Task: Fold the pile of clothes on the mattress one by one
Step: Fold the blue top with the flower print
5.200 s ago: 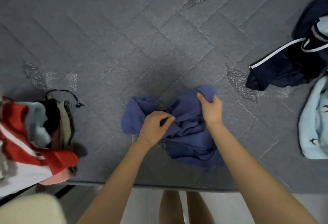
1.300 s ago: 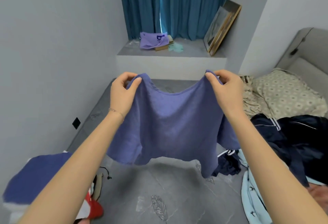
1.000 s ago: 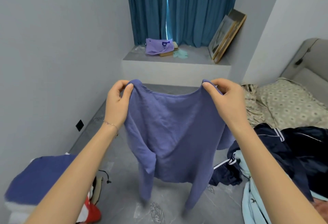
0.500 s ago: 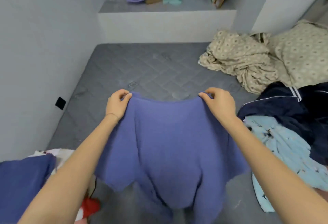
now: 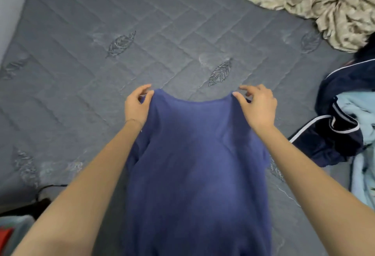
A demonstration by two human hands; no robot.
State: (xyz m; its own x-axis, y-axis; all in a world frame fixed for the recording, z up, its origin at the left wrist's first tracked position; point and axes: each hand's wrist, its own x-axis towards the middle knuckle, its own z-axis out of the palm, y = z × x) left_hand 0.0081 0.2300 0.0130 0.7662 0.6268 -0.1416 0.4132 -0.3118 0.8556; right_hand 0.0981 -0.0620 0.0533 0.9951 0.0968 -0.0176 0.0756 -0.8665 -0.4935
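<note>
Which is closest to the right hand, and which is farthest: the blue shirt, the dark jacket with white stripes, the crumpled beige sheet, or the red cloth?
1. blue shirt: the right hand pinches its shoulder.
2. dark jacket: off to the right.
3. beige sheet: far right corner.
4. red cloth: near left corner, across both arms.

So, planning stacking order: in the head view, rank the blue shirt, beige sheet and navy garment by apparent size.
Blue shirt (nearest camera)
Beige sheet
Navy garment
Last two are cropped, so unsure.
</note>
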